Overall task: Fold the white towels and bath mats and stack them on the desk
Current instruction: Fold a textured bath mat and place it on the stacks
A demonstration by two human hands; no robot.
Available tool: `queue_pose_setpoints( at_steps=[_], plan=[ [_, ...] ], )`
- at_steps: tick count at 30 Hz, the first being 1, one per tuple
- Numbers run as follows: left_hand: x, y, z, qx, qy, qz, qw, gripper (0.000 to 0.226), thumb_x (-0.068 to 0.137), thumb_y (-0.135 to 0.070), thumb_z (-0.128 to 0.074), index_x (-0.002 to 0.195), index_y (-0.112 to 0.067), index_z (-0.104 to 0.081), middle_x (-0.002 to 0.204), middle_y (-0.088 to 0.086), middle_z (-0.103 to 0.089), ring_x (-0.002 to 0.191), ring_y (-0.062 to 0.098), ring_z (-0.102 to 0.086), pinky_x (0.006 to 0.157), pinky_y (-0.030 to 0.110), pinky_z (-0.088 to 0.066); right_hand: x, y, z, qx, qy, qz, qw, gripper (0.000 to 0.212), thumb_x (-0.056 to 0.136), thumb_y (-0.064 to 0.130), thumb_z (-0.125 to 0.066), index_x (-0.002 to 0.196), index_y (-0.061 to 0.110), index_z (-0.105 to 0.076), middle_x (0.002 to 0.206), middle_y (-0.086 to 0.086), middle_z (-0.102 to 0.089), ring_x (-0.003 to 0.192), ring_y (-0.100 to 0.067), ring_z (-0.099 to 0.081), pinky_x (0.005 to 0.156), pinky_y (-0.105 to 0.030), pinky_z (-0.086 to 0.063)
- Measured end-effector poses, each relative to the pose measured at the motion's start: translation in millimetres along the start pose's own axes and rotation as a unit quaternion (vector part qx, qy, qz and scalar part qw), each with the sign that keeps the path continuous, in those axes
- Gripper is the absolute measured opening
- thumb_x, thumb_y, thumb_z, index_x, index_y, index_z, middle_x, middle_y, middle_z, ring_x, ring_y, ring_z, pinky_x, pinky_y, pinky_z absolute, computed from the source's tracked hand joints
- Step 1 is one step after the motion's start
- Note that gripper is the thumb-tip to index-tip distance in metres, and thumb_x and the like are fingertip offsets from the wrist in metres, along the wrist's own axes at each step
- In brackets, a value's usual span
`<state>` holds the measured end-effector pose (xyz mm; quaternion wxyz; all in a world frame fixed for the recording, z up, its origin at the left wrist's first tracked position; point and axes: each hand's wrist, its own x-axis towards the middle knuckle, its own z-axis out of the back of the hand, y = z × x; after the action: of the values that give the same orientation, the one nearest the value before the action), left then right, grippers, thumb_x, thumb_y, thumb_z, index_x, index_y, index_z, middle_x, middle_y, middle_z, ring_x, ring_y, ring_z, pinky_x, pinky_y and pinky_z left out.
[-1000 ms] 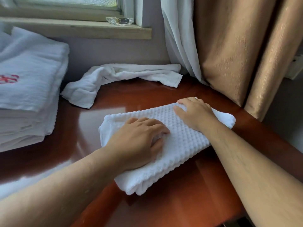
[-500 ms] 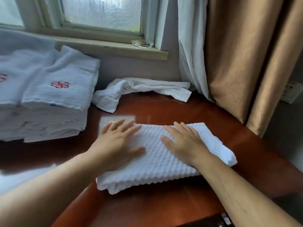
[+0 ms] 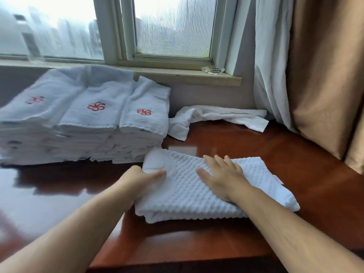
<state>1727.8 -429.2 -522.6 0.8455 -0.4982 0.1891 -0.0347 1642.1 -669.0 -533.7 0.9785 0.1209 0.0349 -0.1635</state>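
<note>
One folded bath mat [image 3: 187, 196], white with a waffle texture, lies flat at lower centre of the frame on the desk [image 3: 285, 160], long side running left to right, layered edges showing along its near side. Left hand [image 3: 137, 179] grasps the mat's left end: thumb on top, fingers wrapped around the edge and mostly hidden. That corner looks slightly lifted and is blurred. Right hand [image 3: 224, 179] lies flat on the mat's top, right of centre, fingers straight and spread, palm down, holding nothing. Both bare forearms come in from the bottom edge. Desk surface is glossy red-brown wood with strong window reflections at left and just behind the mat. Middle left: three side-by-side piles of folded towels [image 3: 96, 123], white, each top piece with a red flower emblem [image 3: 96, 106], and the rightmost pile sits just beside the mat's far-left corner. Whether they touch, cannot tell. Centre right, against the wall: a loose towel [image 3: 216, 117], white, crumpled and unfolded, apart from the mat. Above it is a grey wall [image 3: 206, 95], then a window sill [image 3: 177, 75] carrying a clear glass ashtray [image 3: 213, 70] at its right end. Window [image 3: 173, 26] fills the upper frame, with frosted glass and a pale frame. Upper right: white sheer curtain [image 3: 269, 66], then a tan drape [image 3: 325, 75] hanging down to the desk's right edge.
</note>
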Motion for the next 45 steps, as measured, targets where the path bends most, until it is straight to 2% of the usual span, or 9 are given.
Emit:
queue_pose_setpoints(
  at_steps=[5, 13, 18, 22, 29, 32, 35, 40, 45],
  plan=[
    [-15.3, -1.5, 6.8, -0.094, 0.128, -0.073, 0.985, 0.031, 0.079, -0.025, -0.077, 0.107, -0.017, -0.069, 0.094, 0.003, -0.078, 0.086, 0.018, -0.076, 0.075, 0.035, -0.063, -1.4, 18.1, -4.9, 0.009, -0.010, 0.011, 1.000, 0.080, 0.092, 0.079, -0.012, 0.160, 0.037, -0.007, 0.170, -0.004, -0.005, 0.156, -0.027, 0.006, 0.124, -0.050, 0.001],
    [-38.3, -26.2, 35.0, -0.006, 0.108, -0.179, 0.978, 0.061, 0.057, -0.022, -0.075, 0.113, -0.030, -0.051, 0.106, 0.006, -0.067, 0.095, 0.022, -0.070, 0.082, 0.045, -0.061, 0.7, 32.0, 18.8, 0.071, -0.014, 0.045, 0.996, 0.091, 0.080, 0.085, -0.044, 0.154, 0.036, -0.025, 0.159, 0.005, -0.033, 0.153, -0.027, -0.012, 0.120, -0.047, -0.019],
    [-55.3, -42.2, 90.3, 0.149, 0.097, -0.303, 0.936, 0.056, 0.074, -0.018, -0.080, 0.117, -0.038, -0.051, 0.104, -0.007, -0.064, 0.099, 0.013, -0.063, 0.085, 0.037, -0.055, 11.0, 42.1, 49.7, 0.121, -0.022, 0.159, 0.980, 0.065, 0.060, 0.076, -0.080, 0.112, 0.047, -0.054, 0.114, 0.022, -0.063, 0.116, -0.010, -0.058, 0.098, -0.038, -0.048],
    [-67.8, -55.3, 126.6, 0.253, 0.016, -0.367, 0.895, 0.064, 0.080, -0.020, -0.077, 0.131, -0.044, -0.046, 0.112, -0.016, -0.062, 0.102, 0.004, -0.056, 0.083, 0.014, -0.043, 16.6, 83.1, 69.3, 0.291, 0.050, 0.229, 0.928, 0.056, 0.059, 0.045, -0.093, 0.107, 0.030, -0.068, 0.099, 0.002, -0.073, 0.091, -0.012, -0.070, 0.079, -0.044, -0.060],
    [-67.4, -42.8, 181.6, 0.279, -0.346, -0.458, 0.770, 0.074, 0.080, -0.034, -0.081, 0.146, -0.032, -0.046, 0.143, -0.007, -0.056, 0.133, 0.020, -0.048, 0.108, 0.034, -0.033, 5.0, 158.8, 73.8, 0.397, -0.081, 0.291, 0.867, 0.032, 0.074, 0.051, -0.077, 0.084, 0.021, -0.071, 0.071, 0.010, -0.068, 0.065, -0.006, -0.062, 0.060, -0.030, -0.048],
    [-56.9, -18.7, 190.8, 0.133, -0.337, -0.367, 0.857, 0.106, 0.076, -0.047, -0.083, 0.159, -0.026, -0.020, 0.160, -0.002, -0.034, 0.146, 0.023, -0.029, 0.119, 0.043, -0.027, -8.2, 186.0, 82.0, 0.468, -0.114, 0.282, 0.830, 0.024, 0.075, 0.044, -0.077, 0.082, 0.022, -0.072, 0.073, 0.002, -0.071, 0.066, -0.013, -0.064, 0.062, -0.036, -0.050],
    [-53.6, -4.3, 194.2, -0.094, -0.158, -0.279, 0.943, 0.127, 0.059, -0.071, -0.082, 0.159, -0.023, -0.020, 0.165, 0.002, -0.024, 0.141, 0.017, -0.042, 0.119, 0.044, -0.032, -13.9, 205.8, 89.3, 0.514, -0.153, 0.272, 0.799, 0.019, 0.079, 0.038, -0.079, 0.083, 0.020, -0.073, 0.077, 0.003, -0.075, 0.068, -0.011, -0.068, 0.063, -0.031, -0.055],
    [-46.5, 30.1, 189.9, -0.230, 0.036, -0.253, 0.939, 0.028, 0.085, -0.039, -0.077, 0.111, -0.031, -0.070, 0.115, 0.007, -0.074, 0.101, 0.025, -0.073, 0.070, 0.034, -0.062, -1.3, 254.6, 103.5, 0.619, -0.151, 0.266, 0.724, 0.013, 0.081, 0.035, -0.076, 0.086, 0.023, -0.077, 0.093, -0.005, -0.078, 0.088, -0.025, -0.075, 0.080, -0.043, -0.061],
    [-17.8, 40.6, 202.0, -0.219, -0.052, -0.261, 0.939, 0.028, 0.094, -0.028, -0.066, 0.117, -0.012, -0.064, 0.110, 0.004, -0.076, 0.102, 0.022, -0.073, 0.080, 0.030, -0.059, 46.9, 314.5, 116.6, 0.703, -0.097, 0.236, 0.664, 0.011, 0.087, 0.025, -0.078, 0.084, 0.013, -0.078, 0.098, -0.014, -0.077, 0.095, -0.037, -0.073, 0.085, -0.050, -0.061]
  ],
)
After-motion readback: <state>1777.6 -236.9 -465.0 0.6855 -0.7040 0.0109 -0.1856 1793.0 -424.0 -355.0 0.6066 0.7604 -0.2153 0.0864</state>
